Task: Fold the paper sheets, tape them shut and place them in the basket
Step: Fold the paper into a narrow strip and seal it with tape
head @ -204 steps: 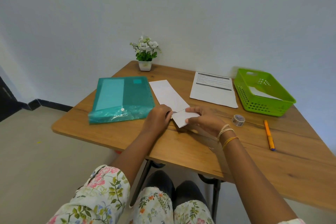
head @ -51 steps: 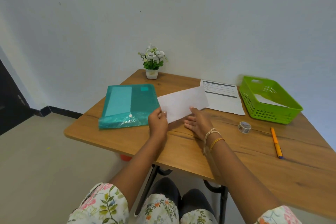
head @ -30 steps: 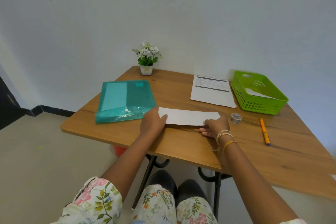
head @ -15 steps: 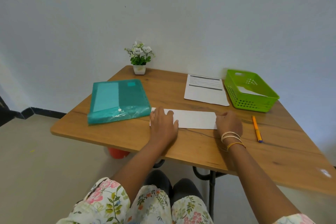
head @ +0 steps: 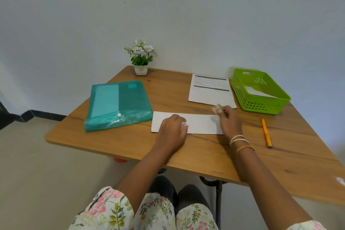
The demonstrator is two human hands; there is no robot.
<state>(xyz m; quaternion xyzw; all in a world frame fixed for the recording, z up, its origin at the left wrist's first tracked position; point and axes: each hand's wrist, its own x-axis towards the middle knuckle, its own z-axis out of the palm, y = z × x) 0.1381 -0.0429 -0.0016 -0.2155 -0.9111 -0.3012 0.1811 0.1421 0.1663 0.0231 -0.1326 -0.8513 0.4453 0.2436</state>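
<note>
Lying crosswise under both hands on the table (head: 205,155): folded paper strip (head: 197,123), long axis running left to right. Left hand (head: 172,129) pressing flat, fingers spread; right hand (head: 228,120) pinching tape roll (head: 217,108) at strip's right end, basket (head: 242,91) beyond.
</note>
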